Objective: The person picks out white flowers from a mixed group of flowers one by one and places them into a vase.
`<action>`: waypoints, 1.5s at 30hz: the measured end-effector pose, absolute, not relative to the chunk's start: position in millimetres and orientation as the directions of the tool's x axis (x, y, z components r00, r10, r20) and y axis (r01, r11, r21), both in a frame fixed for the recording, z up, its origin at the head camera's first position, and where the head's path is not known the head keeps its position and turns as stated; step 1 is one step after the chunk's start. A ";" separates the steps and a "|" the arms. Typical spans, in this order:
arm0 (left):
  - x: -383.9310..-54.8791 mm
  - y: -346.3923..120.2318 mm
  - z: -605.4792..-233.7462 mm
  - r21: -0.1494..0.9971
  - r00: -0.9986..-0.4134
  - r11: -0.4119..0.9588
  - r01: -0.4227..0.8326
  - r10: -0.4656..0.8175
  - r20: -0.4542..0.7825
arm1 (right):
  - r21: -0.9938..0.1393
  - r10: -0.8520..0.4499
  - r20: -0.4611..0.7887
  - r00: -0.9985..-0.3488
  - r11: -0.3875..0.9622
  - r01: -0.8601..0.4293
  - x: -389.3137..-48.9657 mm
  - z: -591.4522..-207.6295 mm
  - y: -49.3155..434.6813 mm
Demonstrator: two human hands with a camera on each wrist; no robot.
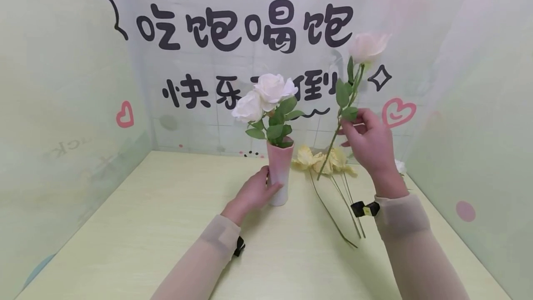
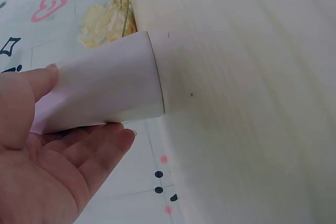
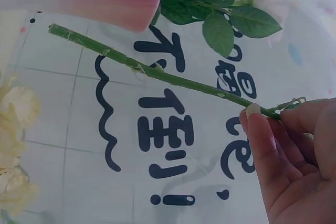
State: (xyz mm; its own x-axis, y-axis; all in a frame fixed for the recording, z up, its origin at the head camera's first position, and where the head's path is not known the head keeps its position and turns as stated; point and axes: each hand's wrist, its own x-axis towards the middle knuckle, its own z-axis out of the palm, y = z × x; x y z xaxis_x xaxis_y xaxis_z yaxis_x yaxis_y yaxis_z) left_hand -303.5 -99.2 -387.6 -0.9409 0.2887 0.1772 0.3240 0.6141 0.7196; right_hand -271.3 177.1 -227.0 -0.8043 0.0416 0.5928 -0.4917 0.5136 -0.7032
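Observation:
A pink-and-white vase (image 1: 280,170) stands upright on the table with white roses (image 1: 270,89) and green leaves in its mouth. My left hand (image 1: 255,191) holds the vase low on its side, thumb across the front; the left wrist view shows fingers along the other side of its white lower part (image 2: 105,85). To the right, my right hand (image 1: 370,145) pinches the green stem (image 3: 173,80) of a pale pink rose (image 1: 368,47) between thumb and fingertips. The rose is raised, bloom up, its bare stem end slanting down toward the vase.
Several yellow flowers (image 1: 325,159) lie on the table (image 1: 166,226) right of the vase, thin stems toward the front. A white bloom (image 1: 400,166) shows partly behind my right wrist. A printed back wall (image 1: 187,133) and side walls enclose the table.

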 end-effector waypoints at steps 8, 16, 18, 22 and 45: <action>-301.9 -99.8 -386.3 0.722 -0.938 0.609 0.330 0.298 0.177 | -0.712 0.129 0.680 -0.722 0.350 -0.609 -272.6 -204.5 158.5; -299.1 -100.4 -383.8 0.722 -0.941 0.616 0.315 0.299 0.156 | -0.643 0.140 0.764 -0.630 0.253 -0.723 -276.9 -203.7 140.4; -298.0 -100.5 -383.1 0.722 -0.943 0.618 0.310 0.297 0.151 | -0.639 0.128 0.767 -0.629 0.252 -0.727 -279.2 -206.4 136.9; -296.5 -100.6 -382.5 0.724 -0.943 0.617 0.309 0.295 0.152 | -0.620 0.117 0.781 -0.613 0.250 -0.743 -282.5 -210.6 131.4; -298.3 -99.1 -384.2 0.719 -0.945 0.624 0.306 0.288 0.152 | -0.645 -0.021 0.609 -0.793 0.568 -0.510 -302.7 -245.2 110.7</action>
State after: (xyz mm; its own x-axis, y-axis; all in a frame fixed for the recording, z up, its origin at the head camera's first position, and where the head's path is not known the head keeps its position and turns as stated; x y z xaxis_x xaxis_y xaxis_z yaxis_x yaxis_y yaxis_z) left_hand -298.3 -99.1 -384.2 -0.9455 0.2881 0.1518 0.3057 0.6244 0.7188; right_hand -302.7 110.7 -245.2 -0.7930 -0.0207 0.6088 -0.5103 0.5683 -0.6454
